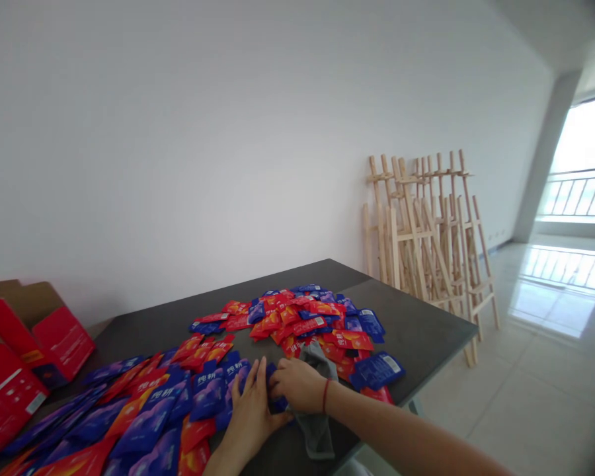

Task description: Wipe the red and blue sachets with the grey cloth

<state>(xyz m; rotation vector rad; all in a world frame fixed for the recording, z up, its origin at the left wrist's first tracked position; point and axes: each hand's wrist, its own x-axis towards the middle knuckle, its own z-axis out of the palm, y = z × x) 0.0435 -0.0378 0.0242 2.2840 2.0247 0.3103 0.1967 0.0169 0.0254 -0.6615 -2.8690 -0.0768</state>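
Observation:
On the dark table, my left hand (250, 413) lies with fingers stretched out beside a row of blue pouches (208, 395), its thumb pointing right. Close against it, my right hand (297, 385) has its fingers curled down on a blue pouch (277, 403), mostly hidden between the two hands. A grey cloth (317, 430) hangs beneath and beside my right wrist, which has a thin red band. Red and orange pouches (197, 433) are mixed in with the blue ones on the left. Beyond my hands spreads a loose heap of red and blue pouches (290, 314).
Open red cardboard boxes (62, 337) stand at the table's left end. The dark table (411, 317) has its right edge beyond the heap. Several wooden easels (416, 231) lean by the white wall, and a railing (580, 195) shows at the window.

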